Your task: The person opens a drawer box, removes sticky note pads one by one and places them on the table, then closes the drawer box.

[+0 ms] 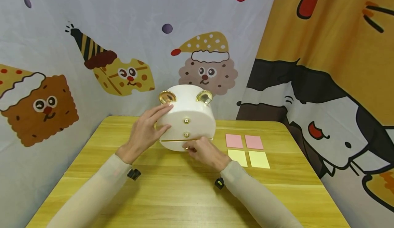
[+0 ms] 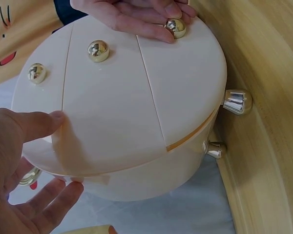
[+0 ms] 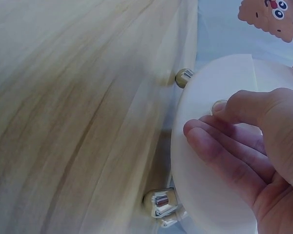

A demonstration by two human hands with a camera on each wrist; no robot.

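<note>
A round white drawer box (image 1: 184, 101) stands on the table, with gold ears on top and gold ball knobs down its front. At its bottom drawer (image 2: 185, 83), my right hand (image 1: 204, 151) pinches the small gold knob (image 3: 219, 106) between thumb and fingers. This drawer stands slightly forward, with a thin gap along its edge in the left wrist view. My left hand (image 1: 144, 129) rests on the box's left side, fingers nearly straight along the side wall and thumb on the front face. The upper two knobs (image 2: 98, 50) are untouched.
Two pink sticky notes (image 1: 234, 141) and two yellow sticky notes (image 1: 259, 159) lie to the right of the box on the wooden table (image 1: 172, 193). A printed cartoon curtain (image 1: 123, 15) hangs behind. Short gold feet (image 3: 162, 202) support the box.
</note>
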